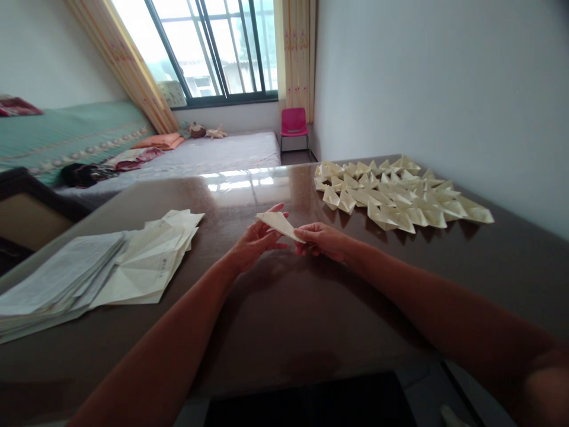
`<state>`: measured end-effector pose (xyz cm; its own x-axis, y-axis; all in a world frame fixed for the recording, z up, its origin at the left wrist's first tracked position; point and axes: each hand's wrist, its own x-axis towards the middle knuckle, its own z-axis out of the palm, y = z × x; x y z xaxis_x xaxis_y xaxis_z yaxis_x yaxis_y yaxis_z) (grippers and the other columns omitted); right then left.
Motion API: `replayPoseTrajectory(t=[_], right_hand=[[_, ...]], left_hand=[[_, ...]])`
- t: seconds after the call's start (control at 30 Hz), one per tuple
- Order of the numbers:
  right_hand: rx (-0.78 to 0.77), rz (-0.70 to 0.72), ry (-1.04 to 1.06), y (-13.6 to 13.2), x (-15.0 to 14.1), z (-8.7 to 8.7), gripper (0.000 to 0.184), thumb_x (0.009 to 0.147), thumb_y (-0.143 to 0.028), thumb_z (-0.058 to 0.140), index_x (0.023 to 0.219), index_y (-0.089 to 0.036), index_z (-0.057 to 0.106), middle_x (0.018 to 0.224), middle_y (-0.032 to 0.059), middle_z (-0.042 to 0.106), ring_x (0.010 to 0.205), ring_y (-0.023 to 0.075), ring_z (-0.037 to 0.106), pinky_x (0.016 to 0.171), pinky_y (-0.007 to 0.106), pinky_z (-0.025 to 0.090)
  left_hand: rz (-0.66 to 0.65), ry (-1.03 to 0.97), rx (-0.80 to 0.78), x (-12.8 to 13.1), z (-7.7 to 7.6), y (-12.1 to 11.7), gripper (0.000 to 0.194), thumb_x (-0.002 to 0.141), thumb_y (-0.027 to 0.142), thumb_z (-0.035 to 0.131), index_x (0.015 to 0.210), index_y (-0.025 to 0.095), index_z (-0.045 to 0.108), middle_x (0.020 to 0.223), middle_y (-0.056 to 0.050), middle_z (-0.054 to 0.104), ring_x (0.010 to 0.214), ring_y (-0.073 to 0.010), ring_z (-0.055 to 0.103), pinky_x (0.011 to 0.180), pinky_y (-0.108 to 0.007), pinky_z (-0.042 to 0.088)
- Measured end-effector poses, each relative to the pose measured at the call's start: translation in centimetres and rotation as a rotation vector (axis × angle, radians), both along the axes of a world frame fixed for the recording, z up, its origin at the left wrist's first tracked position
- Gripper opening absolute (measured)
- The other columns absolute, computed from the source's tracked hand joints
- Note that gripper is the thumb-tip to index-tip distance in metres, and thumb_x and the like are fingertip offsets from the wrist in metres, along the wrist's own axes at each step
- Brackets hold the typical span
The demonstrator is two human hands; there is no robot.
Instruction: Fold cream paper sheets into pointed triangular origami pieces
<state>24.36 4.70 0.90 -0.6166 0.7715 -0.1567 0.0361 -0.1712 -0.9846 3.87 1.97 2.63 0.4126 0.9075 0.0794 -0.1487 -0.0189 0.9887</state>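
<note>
Right hand (320,237) is closing thumb and fingers on the lower tip of a folded paper piece (281,224), gripping it at that corner. Left hand (255,240) is cradling the wider end, its fingers spreading loosely around it; whether they are actually pressing, I cannot tell. The piece is hanging between the two hands, above the brown counter (311,320) and apart from it.

To the right, a cluster of boat-shaped paper folds (391,193) is standing in close rows, many of them touching. To the left, creased cream sheets (142,264) are lying fanned beside a stack of printed sheets (66,267), partly overlapping it.

Risks, my judgement: the paper is looking thin, so a hard pinch at the tip could be crumpling or tearing it. A loose left hand could be letting the layers spring apart or slip out of line. A careless sweep of the right forearm could be knocking the nearest boat folds askew.

Hard to make out: fingers are hiding the piece's underside and lower tip, so its layers are going uncounted. The printed stack is running off the left edge, its text illegible. A dark shape below the counter's near edge is staying unidentifiable.
</note>
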Motion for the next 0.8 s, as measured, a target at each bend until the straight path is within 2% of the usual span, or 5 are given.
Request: replayPoseTrajectory(t=[0.33, 0.4, 0.5, 0.6, 0.8], right_hand=[[0.015, 0.027, -0.032, 0.0, 0.0, 0.1, 0.043, 0.079, -0.057, 0.06, 0.075, -0.014, 0.059, 0.07, 0.0041, 0.065, 0.053, 0.0079, 0.052, 0.041, 0.017, 0.028], [0.148, 0.031, -0.166, 0.0, 0.2, 0.3, 0.043, 0.084, -0.057, 0.053, 0.079, -0.015, 0.06, 0.07, 0.0036, 0.065, 0.053, 0.0087, 0.051, 0.042, 0.018, 0.029], [0.586, -0.193, -0.374, -0.3, 0.2, 0.9, 0.036, 0.088, -0.05, 0.05, 0.085, -0.017, 0.063, 0.076, 0.0028, 0.065, 0.057, 0.0098, 0.052, 0.052, 0.022, 0.038], [0.912, -0.322, -0.338, -0.6, -0.1, 1.3, 0.031, 0.084, -0.045, 0.06, 0.102, -0.019, 0.062, 0.101, 0.0042, 0.064, 0.065, 0.0099, 0.055, 0.065, 0.024, 0.045], [1.005, -0.203, -0.298, -0.9, -0.3, 1.0, 0.032, 0.082, -0.032, 0.063, 0.112, -0.021, 0.057, 0.119, 0.0054, 0.058, 0.063, 0.0073, 0.056, 0.065, 0.023, 0.047]], left_hand=[[-0.058, 0.037, 0.019, -0.7, -0.4, 0.4, 0.077, 0.078, 0.032, 0.07, 0.145, 0.034, 0.03, 0.135, -0.009, 0.053, 0.115, -0.0268, 0.056, 0.085, -0.032, 0.054], [-0.071, 0.061, 0.025, -0.8, -0.4, 0.5, 0.077, 0.079, 0.031, 0.07, 0.145, 0.032, 0.03, 0.132, -0.01, 0.055, 0.112, -0.0265, 0.058, 0.085, -0.033, 0.053], [-0.081, 0.122, 0.077, -0.7, -0.7, 0.6, 0.075, 0.079, 0.031, 0.07, 0.144, 0.027, 0.033, 0.124, -0.01, 0.06, 0.109, -0.0256, 0.059, 0.086, -0.034, 0.052], [-0.06, 0.23, 0.179, -0.3, -1.4, 0.8, 0.07, 0.078, 0.032, 0.07, 0.14, 0.023, 0.038, 0.118, -0.011, 0.061, 0.106, -0.0246, 0.06, 0.083, -0.033, 0.052], [-0.044, 0.374, 0.341, -0.5, -2.1, 1.4, 0.065, 0.08, 0.034, 0.067, 0.137, 0.019, 0.04, 0.115, -0.012, 0.062, 0.101, -0.0245, 0.062, 0.078, -0.034, 0.054]])
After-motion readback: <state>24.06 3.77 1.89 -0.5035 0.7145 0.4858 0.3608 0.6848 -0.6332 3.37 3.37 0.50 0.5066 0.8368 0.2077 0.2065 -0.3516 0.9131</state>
